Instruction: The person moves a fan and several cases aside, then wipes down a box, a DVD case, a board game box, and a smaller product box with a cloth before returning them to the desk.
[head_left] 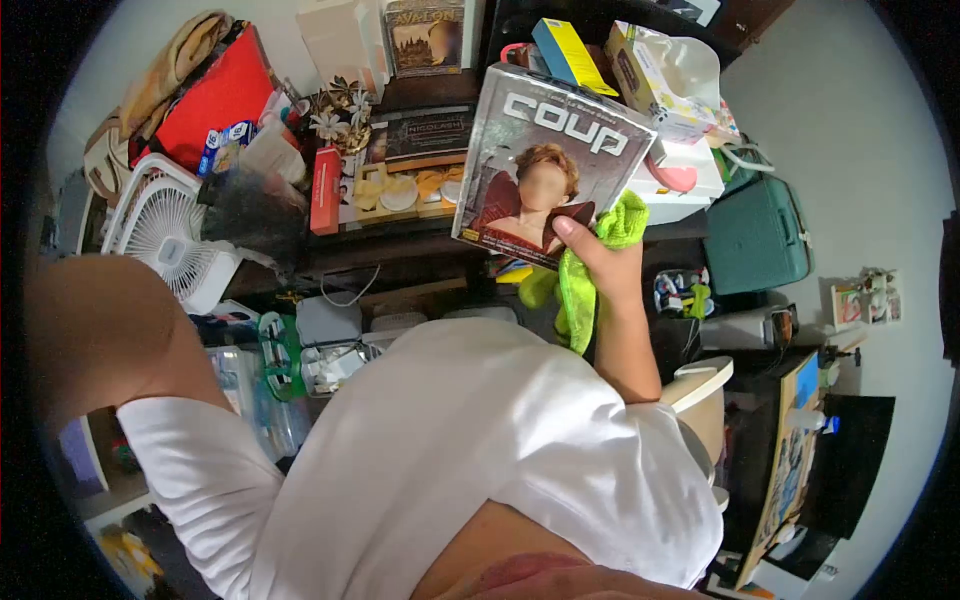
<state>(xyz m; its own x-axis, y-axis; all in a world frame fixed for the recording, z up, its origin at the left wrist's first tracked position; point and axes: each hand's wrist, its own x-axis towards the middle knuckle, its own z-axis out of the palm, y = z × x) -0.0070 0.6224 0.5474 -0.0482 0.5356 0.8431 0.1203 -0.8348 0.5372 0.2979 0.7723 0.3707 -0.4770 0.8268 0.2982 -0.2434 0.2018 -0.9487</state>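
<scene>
My right hand (610, 255) is closed on the lower right corner of a Coup game box (500, 140), with the thumb lying on its front. The box is tilted, its cover towards me. A bright green cloth (577, 300) is bunched in the same hand and hangs below the box; part of it shows beside the fingers. Most of those fingers are hidden behind the box and cloth. At the left, my bare left arm (110, 330) is bent and blurred, and its hand lies outside the view.
Ahead is a dark shelf with a Nicolash box (428, 138), an Avalon box (425, 38) and a red narrow box (326, 190). A white fan (175, 240) stands left. Right are a tissue box (665, 85), a yellow-blue box (573, 55) and a green case (758, 235).
</scene>
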